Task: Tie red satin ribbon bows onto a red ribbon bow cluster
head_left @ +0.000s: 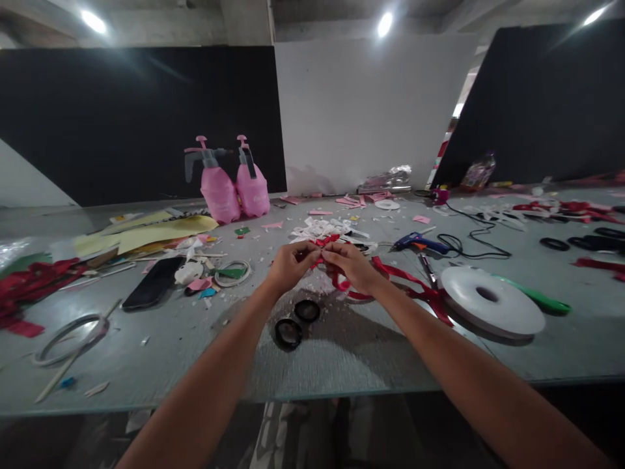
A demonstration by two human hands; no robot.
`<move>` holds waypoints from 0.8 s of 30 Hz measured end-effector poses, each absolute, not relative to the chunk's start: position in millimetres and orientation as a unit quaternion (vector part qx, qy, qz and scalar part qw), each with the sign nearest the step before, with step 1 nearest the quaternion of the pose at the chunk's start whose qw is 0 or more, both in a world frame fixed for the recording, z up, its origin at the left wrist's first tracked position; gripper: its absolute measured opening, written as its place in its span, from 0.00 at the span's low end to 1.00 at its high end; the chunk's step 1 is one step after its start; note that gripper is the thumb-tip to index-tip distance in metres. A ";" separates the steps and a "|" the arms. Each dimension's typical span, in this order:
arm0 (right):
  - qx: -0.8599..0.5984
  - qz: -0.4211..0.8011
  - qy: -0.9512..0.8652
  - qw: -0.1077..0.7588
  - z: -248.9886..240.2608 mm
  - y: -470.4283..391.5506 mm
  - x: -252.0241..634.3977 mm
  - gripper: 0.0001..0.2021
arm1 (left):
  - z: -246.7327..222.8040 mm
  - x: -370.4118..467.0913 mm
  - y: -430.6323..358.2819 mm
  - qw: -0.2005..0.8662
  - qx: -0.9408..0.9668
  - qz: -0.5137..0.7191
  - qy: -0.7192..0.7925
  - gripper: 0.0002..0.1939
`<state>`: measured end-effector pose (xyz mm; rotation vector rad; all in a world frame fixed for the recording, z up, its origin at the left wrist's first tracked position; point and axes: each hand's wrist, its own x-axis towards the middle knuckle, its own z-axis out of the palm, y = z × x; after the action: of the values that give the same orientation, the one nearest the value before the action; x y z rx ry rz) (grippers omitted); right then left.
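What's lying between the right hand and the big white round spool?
In the head view, shiny red ribbon and a slim dark pen-like tool lie between the right hand and the spool.

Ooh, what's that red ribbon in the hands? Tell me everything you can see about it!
The red ribbon is a narrow, flat strip that looks like cloth. It's bunched into small folds, pinched by the left hand and the right hand over the table. More red ribbon curls past the right hand toward the white spool; I can't tell whether it's all one piece.
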<state>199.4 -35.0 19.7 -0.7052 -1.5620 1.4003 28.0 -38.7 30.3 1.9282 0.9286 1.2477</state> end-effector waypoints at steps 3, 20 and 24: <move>-0.258 0.645 -0.567 0.443 16.1 -34.5 200.1 0.13 | 29.8 28.1 -39.3 0.322 0.738 0.474 0.356 0.13; -0.331 0.496 -0.634 0.493 18.3 -35.5 198.6 0.12 | 30.7 24.5 -36.7 0.323 0.725 0.487 0.363 0.15; -0.324 0.510 -0.620 0.500 16.2 -36.6 196.5 0.11 | 31.1 23.8 -36.6 0.319 0.726 0.487 0.365 0.14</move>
<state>196.5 -36.6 16.2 -0.7825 -1.5000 1.2341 23.8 -36.6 31.1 1.9105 0.9601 1.2821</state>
